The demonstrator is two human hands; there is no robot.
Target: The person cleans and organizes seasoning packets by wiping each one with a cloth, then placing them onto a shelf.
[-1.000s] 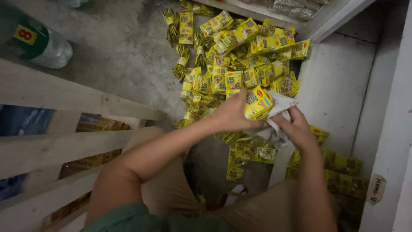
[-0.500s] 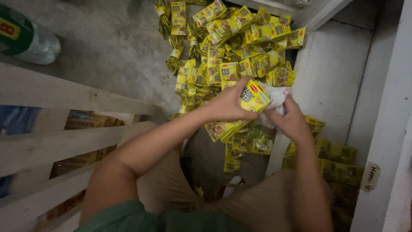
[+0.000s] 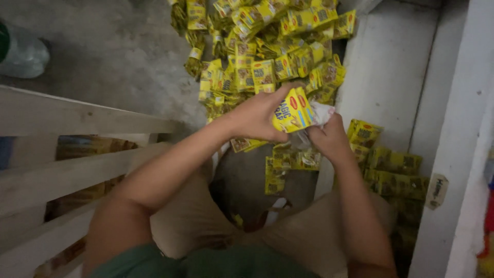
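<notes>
My left hand point(image 3: 256, 117) grips a small yellow sachet packet point(image 3: 292, 110) with a red mark, held upright above the floor. My right hand point(image 3: 329, 139) is closed around a crumpled white plastic bag point(image 3: 322, 112) pressed against the packet's right edge. Just beyond both hands lies a big heap of yellow sachets point(image 3: 267, 46) on the grey concrete floor. More yellow sachets point(image 3: 288, 162) lie below my hands, between my knees.
A pale wooden slatted frame point(image 3: 67, 154) runs along the left. A white wall panel point(image 3: 391, 77) and a white post point(image 3: 458, 154) stand on the right, with more yellow sachets point(image 3: 391, 164) at their base. A clear plastic bottle point(image 3: 23, 51) lies at the far left.
The view has shifted so the heap sits higher in frame. Both hands stay together on the packet and bag, with the packet turned slightly more upright.
</notes>
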